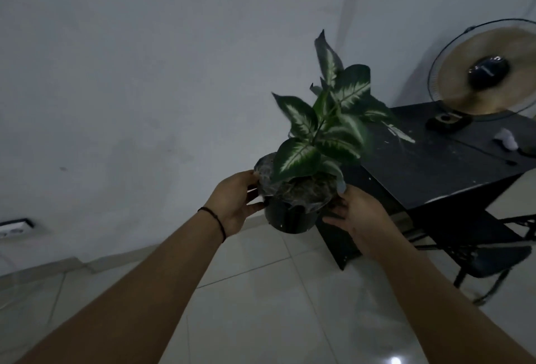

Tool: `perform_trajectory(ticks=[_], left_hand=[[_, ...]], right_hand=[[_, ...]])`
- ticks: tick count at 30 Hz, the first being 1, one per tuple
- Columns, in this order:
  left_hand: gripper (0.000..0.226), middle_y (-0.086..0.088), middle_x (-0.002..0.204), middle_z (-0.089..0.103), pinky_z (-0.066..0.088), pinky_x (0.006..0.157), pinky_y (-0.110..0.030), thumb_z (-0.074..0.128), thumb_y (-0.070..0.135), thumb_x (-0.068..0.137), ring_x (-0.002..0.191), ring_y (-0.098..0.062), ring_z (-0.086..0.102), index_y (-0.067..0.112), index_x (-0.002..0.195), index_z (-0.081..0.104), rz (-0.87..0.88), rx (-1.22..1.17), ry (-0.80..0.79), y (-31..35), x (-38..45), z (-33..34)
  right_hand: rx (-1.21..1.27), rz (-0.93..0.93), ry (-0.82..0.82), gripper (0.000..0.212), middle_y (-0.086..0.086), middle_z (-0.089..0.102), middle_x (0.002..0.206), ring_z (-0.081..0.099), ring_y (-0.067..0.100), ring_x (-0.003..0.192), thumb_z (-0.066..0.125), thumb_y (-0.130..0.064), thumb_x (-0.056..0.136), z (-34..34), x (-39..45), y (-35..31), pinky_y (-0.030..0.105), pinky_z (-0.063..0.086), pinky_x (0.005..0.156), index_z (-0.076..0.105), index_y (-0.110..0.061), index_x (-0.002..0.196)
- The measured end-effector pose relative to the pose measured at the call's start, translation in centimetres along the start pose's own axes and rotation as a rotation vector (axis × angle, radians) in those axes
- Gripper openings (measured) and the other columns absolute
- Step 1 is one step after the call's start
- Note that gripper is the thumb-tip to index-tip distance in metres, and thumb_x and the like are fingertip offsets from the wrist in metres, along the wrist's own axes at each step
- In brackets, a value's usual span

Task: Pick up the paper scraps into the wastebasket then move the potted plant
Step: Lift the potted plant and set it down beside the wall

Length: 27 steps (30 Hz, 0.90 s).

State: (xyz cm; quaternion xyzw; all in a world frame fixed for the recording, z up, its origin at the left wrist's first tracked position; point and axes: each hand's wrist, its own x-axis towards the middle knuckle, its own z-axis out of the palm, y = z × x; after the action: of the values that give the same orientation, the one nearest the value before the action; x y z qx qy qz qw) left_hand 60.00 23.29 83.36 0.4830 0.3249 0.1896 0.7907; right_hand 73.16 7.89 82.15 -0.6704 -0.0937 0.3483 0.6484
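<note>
A: State the position of the plant (320,131).

B: Centre of the frame, off any surface, above the tiled floor (261,299) and in front of the wall (130,73). Its black pot (290,220) is upright. The leaves are green with white centres.

A: State of the hands?

B: Left hand (236,199) presses the pot's left side at the rim, fingers wrapped toward the far side. Right hand (352,212) presses the right side, fingers spread along the wall of the pot. Both hold the pot between them (a dark band sits on the left wrist).

A: Surroundings?

B: At right of the frame, a black tabletop (441,160), speckled with pale marks. A fan (487,69) stands on it at the upper right edge; its blades are blurred. A small pale object (506,138) lies near the fan base; it cannot be identified. A cable (478,149) runs across the tabletop. Lower right, under the tabletop, a dark metal frame (493,262).

A: Left edge?

B: A wall socket (16,225), low on the wall.
</note>
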Motion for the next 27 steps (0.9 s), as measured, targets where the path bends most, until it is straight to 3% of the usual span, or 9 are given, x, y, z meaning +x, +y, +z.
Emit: perform_trajectory(ticks=[3, 7, 12, 17, 19, 23, 25, 27], left_hand=[[0.023, -0.003, 0.08, 0.063, 0.052, 0.073, -0.034, 0.045, 0.008, 0.093, 0.074, -0.017, 0.057, 0.013, 0.082, 0.065, -0.015, -0.014, 0.068, -0.8, 2.8, 2.2], [0.02, -0.006, 0.092, 0.066, 0.052, 0.078, -0.035, 0.044, 0.011, 0.094, 0.083, -0.019, 0.058, 0.012, 0.094, 0.064, -0.024, -0.044, 0.15, -2.2, 7.6, 3.8], [0.022, -0.007, 0.09, 0.065, 0.051, 0.069, -0.032, 0.042, 0.008, 0.094, 0.08, -0.018, 0.057, 0.012, 0.089, 0.063, -0.048, -0.046, 0.205, -3.6, 13.9, 4.7], [0.025, -0.009, 0.089, 0.066, 0.054, 0.067, -0.031, 0.042, -0.001, 0.092, 0.079, -0.021, 0.059, 0.009, 0.089, 0.065, -0.084, -0.027, 0.204, -4.8, 22.0, 4.9], [0.025, -0.011, 0.087, 0.066, 0.057, 0.063, -0.029, 0.042, -0.004, 0.091, 0.077, -0.022, 0.059, 0.005, 0.092, 0.065, -0.114, -0.019, 0.217, -5.7, 25.2, 5.0], [0.028, -0.01, 0.092, 0.068, 0.054, 0.081, -0.034, 0.045, -0.006, 0.09, 0.081, -0.023, 0.061, -0.004, 0.112, 0.062, -0.148, 0.032, 0.226, -8.2, 30.9, 5.2], [0.03, -0.011, 0.098, 0.068, 0.054, 0.08, -0.031, 0.045, -0.006, 0.09, 0.082, -0.022, 0.061, -0.004, 0.116, 0.06, -0.163, 0.047, 0.21, -9.8, 33.5, 5.2], [0.032, -0.016, 0.108, 0.065, 0.052, 0.084, -0.032, 0.045, -0.007, 0.09, 0.084, -0.024, 0.06, -0.007, 0.119, 0.058, -0.19, 0.039, 0.226, -11.5, 36.0, 5.1]], right_hand=[[0.007, -0.011, -0.082, 0.024, 0.01, 0.064, 0.119, 0.062, 0.026, 0.106, 0.044, -0.017, 0.094, -2.2, 4.0, -0.7, 0.029, 0.054, 0.07, 0.062, -0.016, 0.111], [-0.008, 0.016, -0.135, 0.029, 0.01, 0.067, 0.115, 0.064, 0.024, 0.104, 0.041, -0.009, 0.095, -4.1, 9.6, -1.0, 0.028, 0.053, 0.073, 0.062, -0.015, 0.114], [0.019, 0.062, -0.15, 0.027, 0.01, 0.067, 0.1, 0.064, 0.022, 0.092, 0.041, -0.001, 0.094, -5.0, 15.8, -0.9, 0.03, 0.053, 0.076, 0.062, -0.017, 0.089], [0.005, 0.114, -0.102, 0.026, 0.011, 0.064, 0.111, 0.063, 0.021, 0.099, 0.039, -0.004, 0.096, -5.2, 22.7, -0.3, 0.029, 0.054, 0.079, 0.058, -0.013, 0.111], [-0.009, 0.132, -0.096, 0.021, 0.01, 0.066, 0.101, 0.064, 0.016, 0.09, 0.045, -0.005, 0.095, -5.4, 24.9, 0.1, 0.026, 0.054, 0.075, 0.062, -0.017, 0.098], [-0.002, 0.173, -0.023, 0.025, 0.004, 0.066, 0.09, 0.063, 0.018, 0.087, 0.051, -0.005, 0.093, -6.2, 29.4, 1.6, 0.027, 0.052, 0.076, 0.063, -0.025, 0.084], [0.049, 0.206, -0.006, 0.026, 0.003, 0.066, 0.077, 0.058, 0.014, 0.077, 0.058, 0.002, 0.087, -6.6, 31.8, 3.0, 0.019, 0.052, 0.066, 0.064, -0.021, 0.079], [0.175, 0.274, -0.005, 0.025, 0.002, 0.063, 0.046, 0.058, 0.015, 0.058, 0.072, 0.011, 0.068, -7.0, 33.9, 4.0, 0.009, 0.046, 0.044, 0.065, -0.012, 0.061]])
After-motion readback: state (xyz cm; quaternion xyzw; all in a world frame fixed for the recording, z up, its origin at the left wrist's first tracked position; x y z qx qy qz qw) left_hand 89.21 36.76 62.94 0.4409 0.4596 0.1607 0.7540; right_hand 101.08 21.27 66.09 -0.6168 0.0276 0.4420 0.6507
